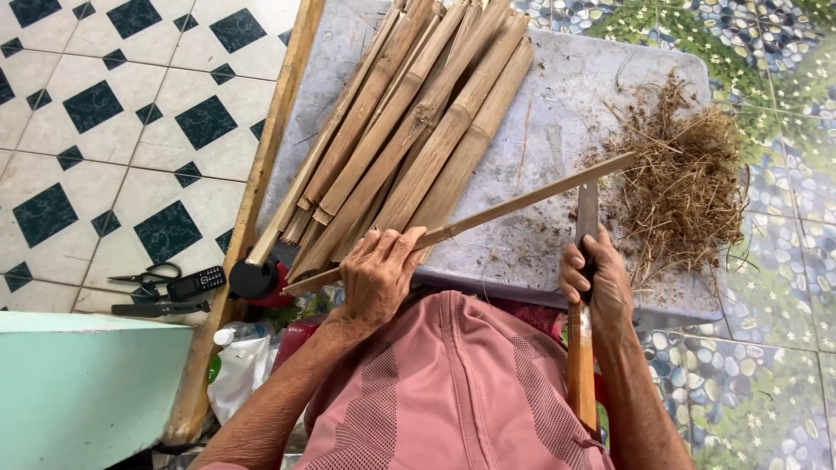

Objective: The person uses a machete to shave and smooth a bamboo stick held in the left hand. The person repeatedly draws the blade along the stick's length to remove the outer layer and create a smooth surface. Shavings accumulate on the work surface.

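Clamped in the left hand [376, 277], fingers curled over the top, is a thin bamboo strip [488, 213] that slants up to the right across the grey work board [557, 96]; far left on the tiled floor lie scissors [146, 278], a small black phone [195, 282] and a dark tool [148, 308] beside a wooden plank [261, 174]; near the plank's foot sits a white plastic bottle with a green label [228, 334], and just above it a black-capped red container [258, 282]; a bundle of split bamboo slats [409, 113] fans over the board's left half; the right hand [592, 278] is wrapped tight round a knife [587, 218] with a long wooden handle, its blade upright and touching the strip's underside; a heap of dry shavings [684, 178] lies at the right.
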